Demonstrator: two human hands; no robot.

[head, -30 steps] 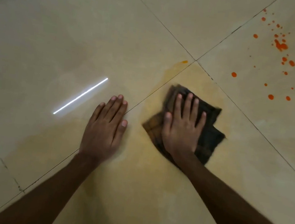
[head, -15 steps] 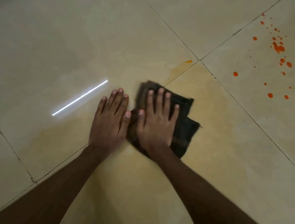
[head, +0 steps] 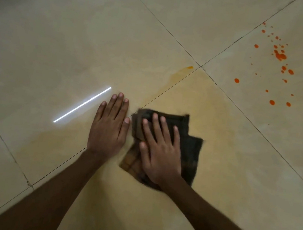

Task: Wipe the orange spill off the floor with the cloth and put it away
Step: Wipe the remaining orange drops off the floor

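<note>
A dark checked cloth (head: 190,148), folded and rumpled, lies on the beige tiled floor near the middle of the view. My right hand (head: 159,150) presses flat on top of it, fingers spread. Just left of the cloth my left hand (head: 110,127) rests flat on the bare tile, holding nothing. A pale orange smear (head: 222,123) covers the tile around and beyond the cloth. Bright orange drops (head: 280,56) are scattered over the tile at the upper right, apart from the cloth. A small orange dab (head: 190,67) sits by the tile joint.
Dark grout lines (head: 168,31) cross the floor diagonally. A bright white light reflection (head: 82,104) streaks the tile left of my left hand. Nothing else stands on the floor in view.
My right hand slid the cloth left toward my left hand, then drew it down and slightly right. My left hand stayed flat on the tile.
</note>
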